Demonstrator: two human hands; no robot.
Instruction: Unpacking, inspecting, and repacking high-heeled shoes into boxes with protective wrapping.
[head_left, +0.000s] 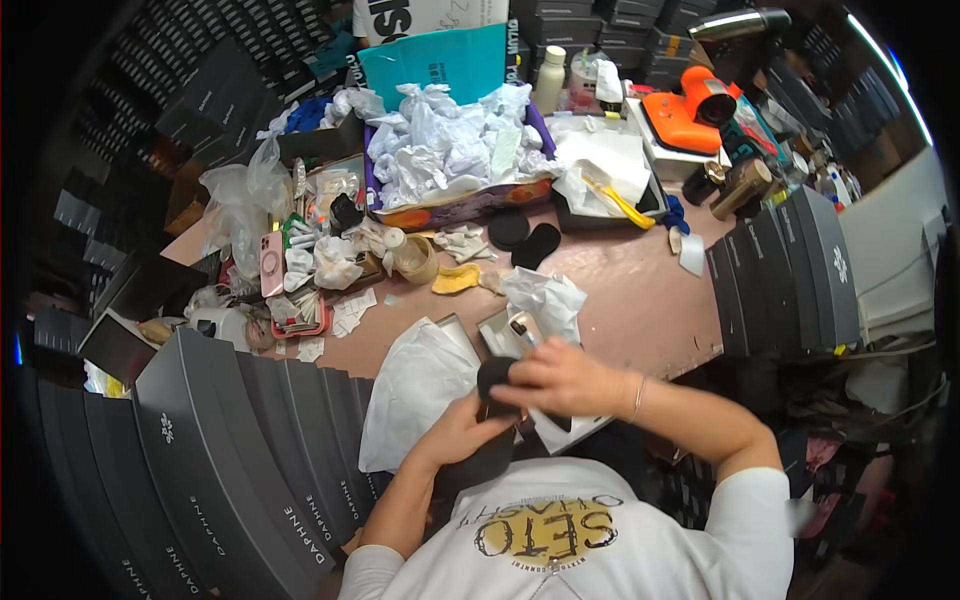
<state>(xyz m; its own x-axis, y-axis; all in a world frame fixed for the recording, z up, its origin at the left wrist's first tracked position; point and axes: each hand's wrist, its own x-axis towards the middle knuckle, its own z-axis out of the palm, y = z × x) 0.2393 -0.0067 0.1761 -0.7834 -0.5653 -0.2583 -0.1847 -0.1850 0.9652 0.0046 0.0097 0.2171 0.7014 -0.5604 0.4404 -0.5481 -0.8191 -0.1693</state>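
Close to my body, both hands work at a black piece with a rounded end (494, 377). My right hand (568, 378) pinches it from the right side, fingers closed. My left hand (458, 432) curls round its lower left part, the thumb pointing right; most of what lies in that palm is hidden. Just beyond my right fingers, a pale shoe-like item (523, 325) pokes out of an open box with white tissue paper (545, 298). Another large sheet of white paper (420, 385) spreads to the left of my hands. Two black insole-shaped pads (537, 246) lie farther back.
Rows of dark shoe boxes (240, 450) stand at the left, with more boxes (790, 265) at the right. A purple-edged carton (455, 212) heaped with crumpled paper sits at the back. A yellow-handled tool (622, 203), an orange device (690, 110) and a pink phone (271, 263) are around.
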